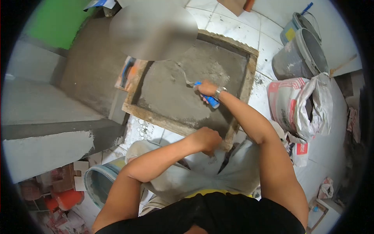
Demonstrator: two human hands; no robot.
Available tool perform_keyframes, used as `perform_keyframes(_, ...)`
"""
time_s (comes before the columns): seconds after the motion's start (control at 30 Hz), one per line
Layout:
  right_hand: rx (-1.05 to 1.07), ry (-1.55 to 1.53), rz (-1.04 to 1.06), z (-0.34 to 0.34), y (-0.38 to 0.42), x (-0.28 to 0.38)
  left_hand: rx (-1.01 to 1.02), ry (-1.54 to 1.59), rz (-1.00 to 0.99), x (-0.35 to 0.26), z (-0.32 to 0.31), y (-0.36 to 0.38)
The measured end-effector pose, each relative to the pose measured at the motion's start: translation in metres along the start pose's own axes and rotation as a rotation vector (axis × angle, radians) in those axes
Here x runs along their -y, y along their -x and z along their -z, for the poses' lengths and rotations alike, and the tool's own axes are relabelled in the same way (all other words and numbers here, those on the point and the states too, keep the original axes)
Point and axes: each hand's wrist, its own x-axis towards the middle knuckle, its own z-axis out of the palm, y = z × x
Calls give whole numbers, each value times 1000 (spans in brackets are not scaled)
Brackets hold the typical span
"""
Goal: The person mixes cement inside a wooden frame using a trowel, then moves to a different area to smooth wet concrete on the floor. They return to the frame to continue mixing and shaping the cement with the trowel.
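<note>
My right hand (207, 88) is wrapped round the blue handle of a trowel (212, 102), above wet grey mortar (167, 91). The trowel's metal neck points to the upper left; its blade is hard to make out against the mortar. A wooden-sided mixing box (156, 120) holds the mortar, smooth in places and lumpy toward the back. My left hand (208, 139) is closed beside the box's near edge, above my knees. Its fingers are curled under, so whatever they hold, if anything, is hidden.
A float with a blue handle (126, 73) rests against the box's left side. To the right stand an open cement bag (286, 103) and buckets (290, 60). Another bucket (101, 181) is by my left leg. A plastered ledge (50, 136) runs along the left. A blurred patch covers the top.
</note>
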Motion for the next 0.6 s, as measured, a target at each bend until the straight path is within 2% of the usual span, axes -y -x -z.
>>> perform_keyframes(0.07,6,-206,-93,-7,14,15,12,-34,27,5,3,4)
perform_keyframes(0.1,53,-197,-97,-4,16,20,29,-55,30,6,4,5)
perform_keyframes(0.13,99,-185,-98,1,19,22,-99,-44,-50,14,-2,3)
perform_keyframes(0.2,404,-1,39,25,32,26,-318,-38,-158,22,-1,1)
perform_keyframes(0.23,431,119,64,34,15,10,-410,-52,-178,23,11,3)
perform_keyframes(0.27,358,-122,-45,32,24,10,-581,48,-237,23,25,8)
perform_keyframes(0.3,383,-301,-46,31,31,9,-755,138,-300,23,38,14)
perform_keyframes(0.33,361,-462,-209,26,17,-6,-980,232,-357,20,43,15)
perform_keyframes(0.37,270,-499,-210,16,23,-3,-1171,290,-386,20,50,18)
perform_keyframes(0.43,137,-540,-191,-2,33,2,-1285,259,-307,27,55,20)
perform_keyframes(0.53,110,-558,-158,-13,44,15,-1344,212,-212,40,51,15)
perform_keyframes(0.6,113,-560,-135,-15,47,21,-1371,299,-172,51,56,13)
